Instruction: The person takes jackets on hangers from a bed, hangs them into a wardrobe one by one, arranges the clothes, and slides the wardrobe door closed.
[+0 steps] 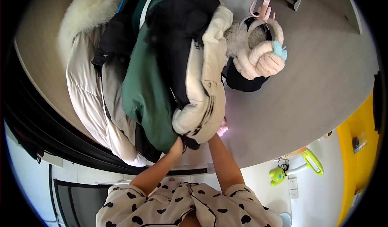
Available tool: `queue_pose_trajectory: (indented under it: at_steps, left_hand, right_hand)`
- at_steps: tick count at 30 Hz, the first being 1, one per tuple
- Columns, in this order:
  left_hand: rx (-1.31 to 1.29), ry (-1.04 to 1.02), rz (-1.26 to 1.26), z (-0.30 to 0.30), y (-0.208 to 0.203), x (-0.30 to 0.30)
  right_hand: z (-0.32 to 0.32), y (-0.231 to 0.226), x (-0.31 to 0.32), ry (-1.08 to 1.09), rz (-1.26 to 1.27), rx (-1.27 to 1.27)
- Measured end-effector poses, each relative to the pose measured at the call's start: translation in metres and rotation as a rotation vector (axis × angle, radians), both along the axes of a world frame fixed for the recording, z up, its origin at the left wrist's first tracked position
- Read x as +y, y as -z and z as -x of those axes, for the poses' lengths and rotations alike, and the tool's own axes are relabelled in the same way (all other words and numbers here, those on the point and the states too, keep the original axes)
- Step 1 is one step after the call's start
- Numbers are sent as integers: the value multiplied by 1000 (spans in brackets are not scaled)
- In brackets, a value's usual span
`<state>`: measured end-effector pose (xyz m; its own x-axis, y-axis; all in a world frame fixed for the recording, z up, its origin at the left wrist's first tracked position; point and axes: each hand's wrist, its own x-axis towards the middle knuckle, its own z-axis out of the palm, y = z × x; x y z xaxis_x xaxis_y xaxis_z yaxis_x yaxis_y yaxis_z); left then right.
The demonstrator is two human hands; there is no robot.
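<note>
A cream and black jacket (212, 85) hangs in front of me, its lower end between my arms. My left hand (176, 147) reaches in at the jacket's bottom, beside a dark cuff (190, 142) and the hem of a green jacket (149, 106). On the other side, my right hand (214, 140) goes in behind the cream jacket's lower edge. The fingers of both hands are hidden by the clothing, so their grip does not show.
Left of the green jacket hang a pale puffer coat (87, 89) and a white fur collar (91, 9). To the right, a pink hook (264, 11) carries a fluffy pink headband (264, 59) and a black cap (244, 79). A green lamp (277, 176) stands below right.
</note>
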<state>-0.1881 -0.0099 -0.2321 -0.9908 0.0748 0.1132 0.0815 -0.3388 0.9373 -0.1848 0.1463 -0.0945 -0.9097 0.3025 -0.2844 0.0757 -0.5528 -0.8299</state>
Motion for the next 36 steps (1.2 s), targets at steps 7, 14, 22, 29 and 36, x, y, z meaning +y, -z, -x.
queue_pose_trajectory:
  at_steps: [7, 14, 22, 29, 36]
  left_hand:
    - [-239, -25, 65, 27, -66, -5]
    - [-97, -119, 625, 41, -81, -4]
    - [-133, -134, 1082, 9, -53, -36]
    - [-116, -116, 162, -112, -123, 3]
    - [323, -22, 73, -174, -215, -20]
  right_hand:
    - [33, 15, -22, 38, -142, -25]
    - [11, 20, -9, 5, -372, -20]
    - [-82, -51, -48, 177, 33, -90]
    - [-85, 11, -11, -116, -232, -44]
    - [-131, -93, -21, 106, -212, 195]
